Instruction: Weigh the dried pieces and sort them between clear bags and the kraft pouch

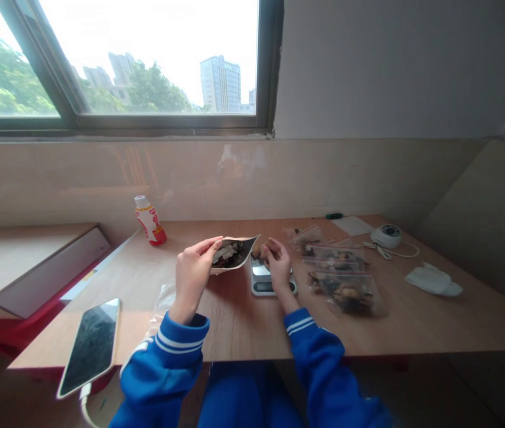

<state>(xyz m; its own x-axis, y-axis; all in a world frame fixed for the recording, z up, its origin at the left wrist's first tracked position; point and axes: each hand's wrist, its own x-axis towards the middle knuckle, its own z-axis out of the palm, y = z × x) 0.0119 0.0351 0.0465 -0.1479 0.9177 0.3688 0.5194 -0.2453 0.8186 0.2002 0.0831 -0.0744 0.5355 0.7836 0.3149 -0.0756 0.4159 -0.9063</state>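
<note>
My left hand is closed on the rim of a pouch, pale outside and dark inside. The pouch is tilted with its mouth open, and greyish-brown dried pieces show in it. Fingers pinched, my right hand is over a small digital scale and grips a brown dried piece, whose exact kind I cannot make out. Part of the scale's plate is hidden by that hand. Just to the right lie several clear zip bags with dark and brown dried pieces inside.
A red and white bottle stands at the back left of the table. At the front left edge is a phone with a cable, near a clear plastic bag. A white round device and a crumpled white cloth lie right.
</note>
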